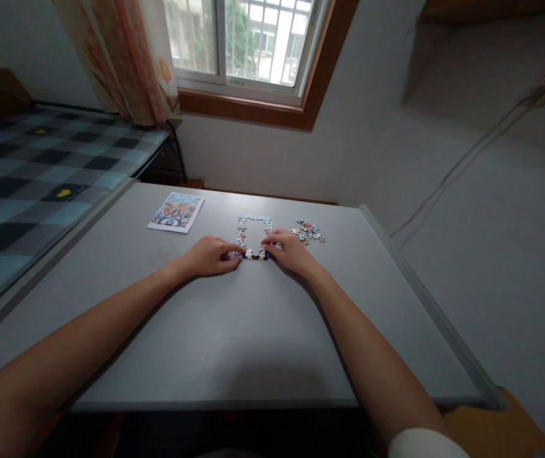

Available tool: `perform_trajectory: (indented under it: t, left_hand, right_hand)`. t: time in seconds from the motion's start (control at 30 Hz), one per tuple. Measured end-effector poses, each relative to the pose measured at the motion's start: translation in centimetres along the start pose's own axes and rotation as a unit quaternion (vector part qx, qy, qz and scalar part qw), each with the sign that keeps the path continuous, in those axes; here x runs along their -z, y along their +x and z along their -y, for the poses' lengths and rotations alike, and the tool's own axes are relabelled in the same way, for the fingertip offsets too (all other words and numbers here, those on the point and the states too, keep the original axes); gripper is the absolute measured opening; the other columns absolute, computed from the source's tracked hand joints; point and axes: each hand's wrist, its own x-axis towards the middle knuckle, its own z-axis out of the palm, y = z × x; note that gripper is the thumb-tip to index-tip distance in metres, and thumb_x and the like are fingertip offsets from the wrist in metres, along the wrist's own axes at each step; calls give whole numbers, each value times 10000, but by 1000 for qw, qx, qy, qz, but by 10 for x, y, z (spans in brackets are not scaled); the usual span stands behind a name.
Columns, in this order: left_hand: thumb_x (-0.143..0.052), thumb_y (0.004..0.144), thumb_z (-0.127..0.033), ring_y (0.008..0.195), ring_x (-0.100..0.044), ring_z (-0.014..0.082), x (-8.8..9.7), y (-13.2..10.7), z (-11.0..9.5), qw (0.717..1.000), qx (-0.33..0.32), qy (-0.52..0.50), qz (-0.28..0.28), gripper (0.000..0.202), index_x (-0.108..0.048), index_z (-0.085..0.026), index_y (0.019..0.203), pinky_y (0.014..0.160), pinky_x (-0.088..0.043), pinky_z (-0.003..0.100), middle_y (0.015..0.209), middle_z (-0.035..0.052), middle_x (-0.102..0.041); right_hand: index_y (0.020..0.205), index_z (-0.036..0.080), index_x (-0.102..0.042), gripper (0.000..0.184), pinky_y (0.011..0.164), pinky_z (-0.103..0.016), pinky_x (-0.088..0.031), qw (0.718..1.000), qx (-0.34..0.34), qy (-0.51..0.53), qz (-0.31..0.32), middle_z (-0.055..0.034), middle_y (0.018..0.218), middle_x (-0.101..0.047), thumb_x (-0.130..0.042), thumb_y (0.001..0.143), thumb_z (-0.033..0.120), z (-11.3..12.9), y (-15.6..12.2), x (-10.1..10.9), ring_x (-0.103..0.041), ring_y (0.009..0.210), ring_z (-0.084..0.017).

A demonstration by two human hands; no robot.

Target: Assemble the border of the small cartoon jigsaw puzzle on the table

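A jigsaw puzzle [254, 218] lies on the table as a rectangular border of joined pieces with a bare middle. Its near edge is dark blue with some yellow. At the near left corner, my left hand [212, 256] has its thumb and index finger curled together on the border. My right hand [289, 249] is over the near right corner, its fingertips pinched on a small puzzle piece [263, 249] just inside the border. The fingers partly hide that piece and the corner. Right of the border is a loose pile of puzzle pieces [307, 231].
A colourful printed picture sheet [176, 212] lies on the left part of the white table [205, 343]. Beyond the table's left edge is a bed with a checked cover [38, 152]. A wall [482, 254] runs along the right, and a window [258, 38] is ahead.
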Motion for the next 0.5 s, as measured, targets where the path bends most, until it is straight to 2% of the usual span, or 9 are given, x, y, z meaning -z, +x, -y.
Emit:
perform_trajectory:
  t: [0.27, 0.5]
  left_hand:
    - [-524, 858, -343, 463, -545, 97, 1, 1, -1, 1000, 10, -3, 12, 328, -738, -221, 1076, 529, -371, 199, 541, -20, -629]
    - [-526, 859, -342, 474, -555, 101, 1, 0, -1, 1000, 10, 5, 14, 326, -734, -228, 1083, 535, -368, 204, 544, -24, -626]
  right_hand:
    - [840, 174, -740, 98, 780, -285, -438, 1000, -13, -8, 11, -43, 851, -618, -668, 801, 121, -3, 1, -5, -558, 787, -139]
    - [831, 171, -738, 66, 768, -285, -416, 999, -23, -36, 4, -32, 801, -602, -693, 792, 142, -3, 1, -6, -538, 757, -140]
